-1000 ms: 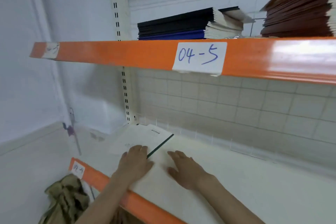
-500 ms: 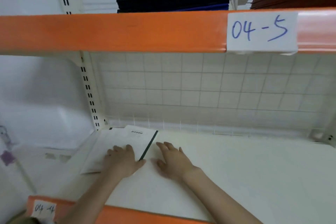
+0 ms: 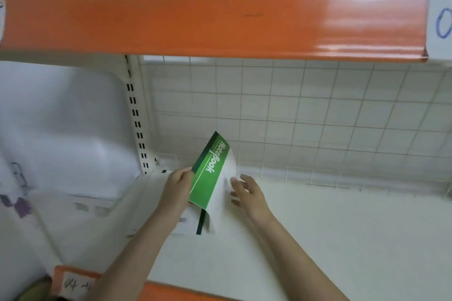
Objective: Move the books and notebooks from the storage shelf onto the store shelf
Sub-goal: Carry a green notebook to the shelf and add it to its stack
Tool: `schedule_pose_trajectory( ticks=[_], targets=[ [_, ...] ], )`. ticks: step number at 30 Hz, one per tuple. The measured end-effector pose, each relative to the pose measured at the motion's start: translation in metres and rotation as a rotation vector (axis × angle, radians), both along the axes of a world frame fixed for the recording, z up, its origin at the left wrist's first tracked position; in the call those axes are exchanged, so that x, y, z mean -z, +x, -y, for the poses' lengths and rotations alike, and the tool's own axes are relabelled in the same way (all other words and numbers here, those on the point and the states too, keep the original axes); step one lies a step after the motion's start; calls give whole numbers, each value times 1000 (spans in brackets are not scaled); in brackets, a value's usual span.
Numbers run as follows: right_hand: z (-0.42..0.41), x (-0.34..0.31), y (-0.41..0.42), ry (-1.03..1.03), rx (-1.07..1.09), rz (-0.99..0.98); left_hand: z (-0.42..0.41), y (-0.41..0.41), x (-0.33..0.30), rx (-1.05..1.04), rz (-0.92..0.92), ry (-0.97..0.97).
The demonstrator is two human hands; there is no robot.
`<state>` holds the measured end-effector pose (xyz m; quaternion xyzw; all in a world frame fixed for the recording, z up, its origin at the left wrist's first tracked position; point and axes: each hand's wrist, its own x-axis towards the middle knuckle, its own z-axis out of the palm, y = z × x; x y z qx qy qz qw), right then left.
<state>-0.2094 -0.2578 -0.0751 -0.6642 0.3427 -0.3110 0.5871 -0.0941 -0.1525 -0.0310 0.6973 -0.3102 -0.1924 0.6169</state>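
Notebook (image 3: 212,173) tilted up, left hand (image 3: 176,189) gripping its edge.

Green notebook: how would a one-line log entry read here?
left hand grips green notebook | notebook tilted up off white shelf | right hand open beside it

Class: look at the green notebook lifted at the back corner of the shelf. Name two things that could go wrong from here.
1. The left hand pinches the green notebook by one edge only, and its cover is bending, so it might crease or slip.
2. The right hand is open beside it, so it gives little support if the notebook falls.
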Motion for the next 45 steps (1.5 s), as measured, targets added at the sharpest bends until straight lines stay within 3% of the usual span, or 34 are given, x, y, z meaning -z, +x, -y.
schedule_pose_trajectory(
  ticks=[4,7,9,11,12,14,17,19,22,26,27,30,32,35,37,39,41,42,44,45],
  targets=[
    [12,-3,-6,303,-4,92,-5,8,1,102,-500,-149],
    [15,-7,-12,488,-61,178,-8,11,6,172,-525,-152],
    [16,-6,-14,473,-69,207,-9,20,19,108,-225,-65],
    [15,-5,-15,450,-60,218,-12,30,36,-16,419,336],
    [15,-4,-15,446,-64,226,-14,30,42,-51,651,598],
    [15,-3,-14,427,-72,248,-14,27,51,-23,735,992],
    [13,-5,-13,392,-79,256,-8,13,55,19,742,1121],
    [12,-6,-15,385,-86,267,-5,4,55,-19,789,987],
    [11,-8,-16,374,-86,273,-10,-10,40,-42,633,638],
    [6,-11,-16,382,-91,294,-12,5,26,-85,634,564],
    [5,-11,-15,389,-102,306,-14,9,27,-51,532,451],
    [-1,-9,-7,369,-88,330,-16,8,27,98,-104,-64],
    [-5,-6,-4,313,-63,350,-14,2,24,116,-451,-293],
    [-7,-5,-7,279,-97,362,-12,0,21,201,-741,-457],
    [-3,-5,-11,350,-90,399,-16,4,18,259,-771,-478],
    [-1,-7,-12,390,-54,440,-18,11,25,238,-662,-459],
    [-1,-9,-12,377,-57,433,-17,17,39,53,-329,-264],
    [-1,-10,-12,376,-70,432,-15,20,49,-64,-34,-39],
    [-2,-11,-13,388,-78,436,-11,20,71,-97,539,586],
    [-2,-11,-14,390,-71,435,-10,19,78,-87,675,788]
  ],
)
